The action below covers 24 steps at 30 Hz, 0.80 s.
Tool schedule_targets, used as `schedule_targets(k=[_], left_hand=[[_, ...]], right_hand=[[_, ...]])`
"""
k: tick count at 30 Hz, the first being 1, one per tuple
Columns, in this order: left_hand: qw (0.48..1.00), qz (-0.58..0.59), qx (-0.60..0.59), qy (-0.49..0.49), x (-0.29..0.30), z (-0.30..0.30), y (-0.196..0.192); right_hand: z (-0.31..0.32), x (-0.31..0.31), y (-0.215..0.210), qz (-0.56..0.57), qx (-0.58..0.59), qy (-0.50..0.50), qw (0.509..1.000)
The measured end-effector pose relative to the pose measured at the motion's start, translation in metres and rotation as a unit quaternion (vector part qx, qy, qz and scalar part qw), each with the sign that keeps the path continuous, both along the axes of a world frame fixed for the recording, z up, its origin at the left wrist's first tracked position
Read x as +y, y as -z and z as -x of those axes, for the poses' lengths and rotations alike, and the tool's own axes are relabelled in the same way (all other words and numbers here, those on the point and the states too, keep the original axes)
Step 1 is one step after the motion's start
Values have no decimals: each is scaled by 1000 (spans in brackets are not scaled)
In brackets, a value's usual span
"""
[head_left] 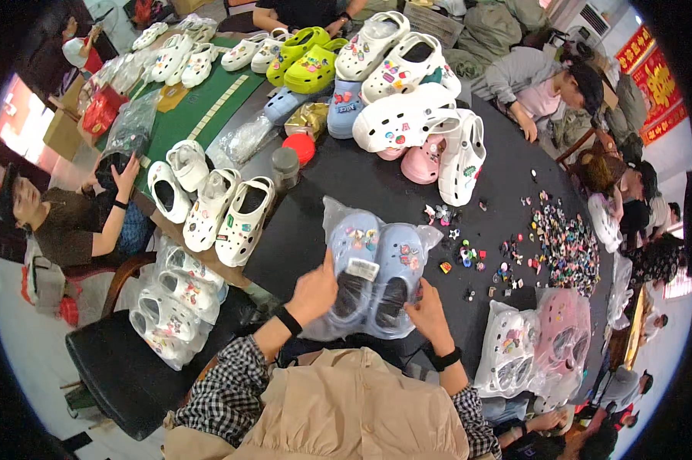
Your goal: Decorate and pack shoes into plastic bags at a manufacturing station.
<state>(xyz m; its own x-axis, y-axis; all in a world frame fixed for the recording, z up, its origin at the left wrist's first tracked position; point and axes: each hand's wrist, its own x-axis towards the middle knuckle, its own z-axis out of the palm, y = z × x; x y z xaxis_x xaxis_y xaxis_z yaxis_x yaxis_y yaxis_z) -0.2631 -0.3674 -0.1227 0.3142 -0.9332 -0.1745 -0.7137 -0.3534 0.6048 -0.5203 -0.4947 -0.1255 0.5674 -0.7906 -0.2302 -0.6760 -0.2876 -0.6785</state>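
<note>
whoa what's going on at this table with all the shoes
A person holds a clear plastic bag with a pair of light blue clogs in it, left hand on one side, right hand on the other. It rests on a black table beside loose shoe charms, more bagged clogs and piles of white clogs. Other people sit around the table.

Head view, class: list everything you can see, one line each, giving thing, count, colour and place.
Bagged clogs: one pair, light blue, table's near edge, in both hands.
Clog pile: many; white, yellow-green, blue, pink; far side.
White clogs: several, left edge.
Charms: a heap, mixed colours, right.
Bagged pairs: two, white and pink, near right.
Table: one, black.
People: several, seated around.
Left hand: on the bag's left.
Right hand: fingers on the bag's lower right.
</note>
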Motion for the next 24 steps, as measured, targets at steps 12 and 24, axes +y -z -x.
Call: schedule_targets(k=[12, 24], left_hand=[[992, -20, -32, -118, 15, -41, 31], [773, 143, 594, -173, 12, -25, 37]], right_hand=[[-31, 15, -19, 145, 18, 85, 986], [-121, 57, -208, 322, -87, -70, 940]])
